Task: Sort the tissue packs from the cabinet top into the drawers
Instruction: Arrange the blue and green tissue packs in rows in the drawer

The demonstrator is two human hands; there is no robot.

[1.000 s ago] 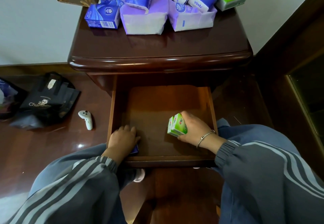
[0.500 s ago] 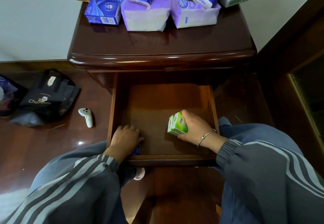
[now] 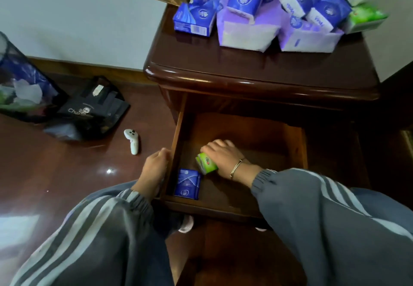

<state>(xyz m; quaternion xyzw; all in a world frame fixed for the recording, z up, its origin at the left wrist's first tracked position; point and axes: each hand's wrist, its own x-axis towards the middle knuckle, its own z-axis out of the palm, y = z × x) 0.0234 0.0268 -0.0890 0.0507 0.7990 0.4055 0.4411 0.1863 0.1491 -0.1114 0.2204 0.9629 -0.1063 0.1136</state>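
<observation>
Dim room, floor glare, blurred wide-angle edges

The green pack (image 3: 206, 165) carries a small red mark; the blue pack (image 3: 187, 184) shows pale line patterns. Drawer (image 3: 297, 144) warm brown, cabinet top (image 3: 245, 66) glossy dark red-brown. Sleeves (image 3: 335, 198) grey, with paler stripes. Controller (image 3: 132, 140) white, bag (image 3: 89, 113) black.

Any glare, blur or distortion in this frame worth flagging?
Head view: glare spots on the glossy brown floor and dark wooden cabinet's front edge; motion blur smears the green tissue pack at top right; open wooden drawer interior dim.
</observation>
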